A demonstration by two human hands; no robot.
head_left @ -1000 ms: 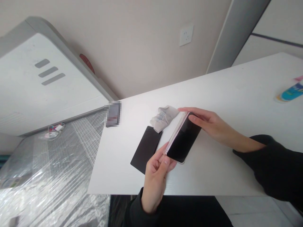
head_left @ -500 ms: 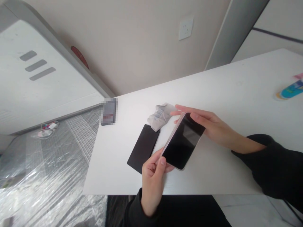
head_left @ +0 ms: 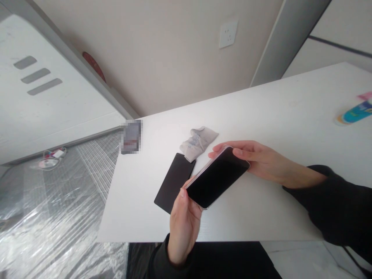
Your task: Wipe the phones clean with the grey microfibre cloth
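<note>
phone (head_left: 217, 178) above wide table (head_left: 279, 217), inside front edge (head_left: 232, 240)

Glossy phone screen (head_left: 217, 179), smooth tabletop (head_left: 279, 116), plastic sheeting (head_left: 55, 217)

place: looks like a home bedroom; signs: headboard (head_left: 64, 106); plastic-covered bed (head_left: 61, 221); wall socket (head_left: 228, 34); white table (head_left: 279, 112)

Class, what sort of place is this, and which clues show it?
Probably a bedroom, though that's uncertain: a plastic-covered surface, perhaps a bed, lies beside what looks like a headboard, with a white table alongside.
</note>
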